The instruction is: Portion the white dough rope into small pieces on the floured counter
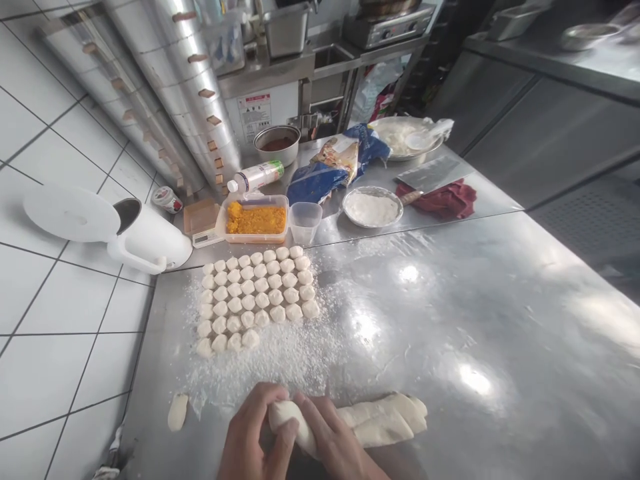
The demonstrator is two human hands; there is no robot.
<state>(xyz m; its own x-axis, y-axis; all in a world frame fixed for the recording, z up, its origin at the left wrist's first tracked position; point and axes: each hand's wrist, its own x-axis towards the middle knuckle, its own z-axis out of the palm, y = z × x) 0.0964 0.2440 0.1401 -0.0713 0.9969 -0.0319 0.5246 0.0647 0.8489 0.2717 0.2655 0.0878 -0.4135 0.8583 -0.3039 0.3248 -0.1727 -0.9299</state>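
Observation:
A long roll of white dough (380, 420) lies across the near edge of the steel table (475, 320). My left hand (253, 437) is closed round the roll's left end, thumb pressed against the tip. My right hand (335, 440) grips the roll just beside it, fingers wrapped over the top. Beyond my hands, several small dough pieces (255, 293) sit in rows on scattered flour (270, 360). One stray bit of dough (177, 411) lies to the left near the wall.
At the back stand a tub of orange filling (256, 219), a clear cup (305, 222), a bowl of flour (373, 208), a cleaver (433, 177) on a red cloth (447, 199), a blue bag (333, 170), a bottle (256, 177) and a white jug (147, 240). A tiled wall runs along the left.

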